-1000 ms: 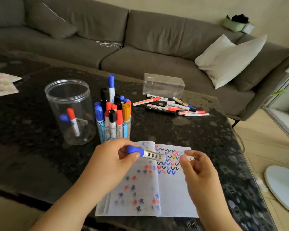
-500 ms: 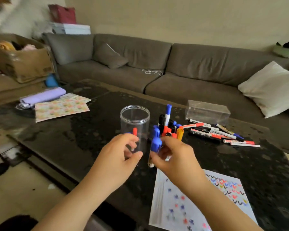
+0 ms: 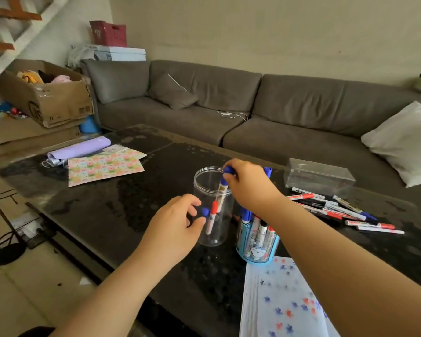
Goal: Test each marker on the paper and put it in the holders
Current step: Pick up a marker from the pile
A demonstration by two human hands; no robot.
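Observation:
My right hand [image 3: 249, 184] pinches a blue-capped marker [image 3: 224, 183] by its cap and holds it upright, its lower end inside the mouth of the clear round jar [image 3: 199, 181]. Inside the jar stand a red-capped marker [image 3: 211, 221] and a blue-capped one [image 3: 205, 211]. My left hand [image 3: 178, 224] hovers at the jar's left side with fingers loosely curled, holding nothing. A blue cup holder [image 3: 255, 254] packed with several markers stands right of the jar. The test paper [image 3: 277, 300] with coloured marks lies at the front right.
Several loose markers [image 3: 336, 207] lie on the dark table [image 3: 122, 205] to the right, in front of a clear plastic box [image 3: 319, 176]. Patterned paper [image 3: 105, 166] and a purple roll [image 3: 80, 149] lie far left. A grey sofa [image 3: 229, 105] runs behind.
The marker passed from my left hand to my right, which carried it from the paper up into the jar's mouth. My left hand let go and moved beside the jar. The view swung left.

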